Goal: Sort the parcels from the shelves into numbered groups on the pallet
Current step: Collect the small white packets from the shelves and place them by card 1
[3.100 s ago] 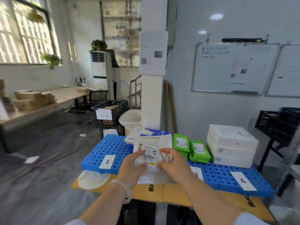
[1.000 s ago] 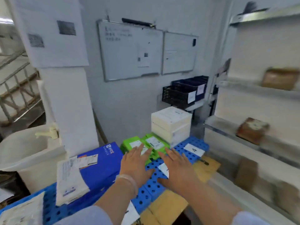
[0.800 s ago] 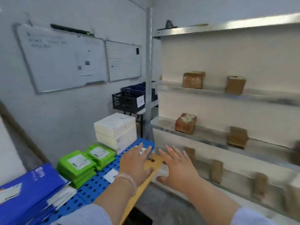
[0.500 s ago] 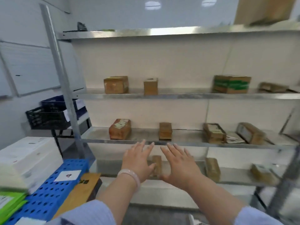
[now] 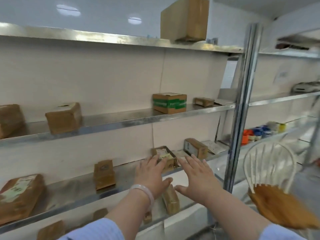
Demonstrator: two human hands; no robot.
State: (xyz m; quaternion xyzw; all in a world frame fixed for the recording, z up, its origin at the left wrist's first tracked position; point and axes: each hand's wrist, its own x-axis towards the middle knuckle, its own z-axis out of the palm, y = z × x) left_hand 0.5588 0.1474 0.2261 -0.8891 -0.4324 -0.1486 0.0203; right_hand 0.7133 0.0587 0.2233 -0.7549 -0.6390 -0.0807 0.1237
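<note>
Parcel (image 5: 170, 164) is brown cardboard, white label (image 5: 164, 152) on top

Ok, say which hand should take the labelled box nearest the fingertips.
Left, probably: fingertips of the left hand overlap the box, while the right hand is off to its right, apart from it. Both are open and empty.

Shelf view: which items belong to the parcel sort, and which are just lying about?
Job: left hand and right hand, both open, stretched toward the labelled parcel; green-banded box; upright brown parcel; metal shelves.
Lying about: white wire-back chair; coloured rolls, probably tape.
</note>
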